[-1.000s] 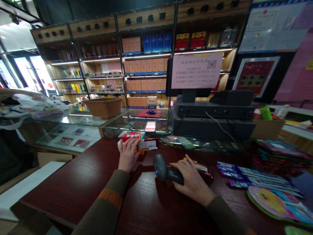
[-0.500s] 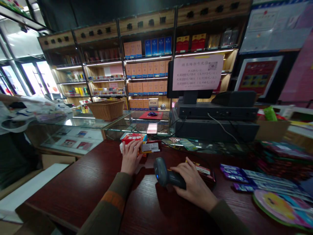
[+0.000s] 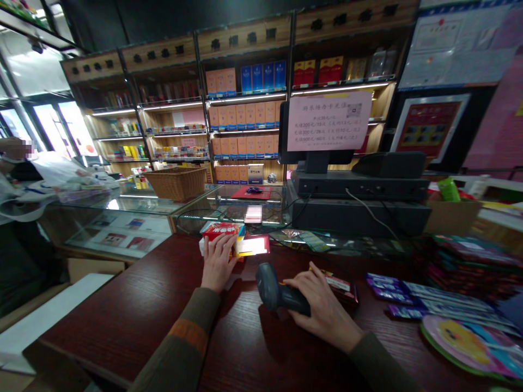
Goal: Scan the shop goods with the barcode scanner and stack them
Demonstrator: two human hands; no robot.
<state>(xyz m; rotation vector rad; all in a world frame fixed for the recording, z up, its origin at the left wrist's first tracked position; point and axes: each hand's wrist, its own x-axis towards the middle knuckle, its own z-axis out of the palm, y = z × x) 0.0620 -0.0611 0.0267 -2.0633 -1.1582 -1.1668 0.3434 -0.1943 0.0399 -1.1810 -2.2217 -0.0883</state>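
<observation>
My left hand (image 3: 217, 261) lies with fingers stretched over a red box (image 3: 223, 231) on the dark wooden counter (image 3: 134, 310), holding it in place. Beside the box a dark pack's white label (image 3: 253, 246) glows brightly. My right hand (image 3: 321, 307) is wrapped round the handle of a grey barcode scanner (image 3: 272, 288), whose head points at that label. A flat red pack (image 3: 341, 286) lies under and behind my right hand.
A till with a screen and a pink notice (image 3: 329, 120) stands behind a glass counter (image 3: 163, 201) bearing a wicker basket (image 3: 176, 182). Purple packets (image 3: 404, 296) and colourful round fans (image 3: 469, 340) lie at right. Shelves of boxes (image 3: 241, 125) fill the back. A person (image 3: 16, 218) stands at far left.
The label beside the red box has lit up bright under the scanner. Both hands stay almost still; the view shifted slightly and more of the person at left shows.
</observation>
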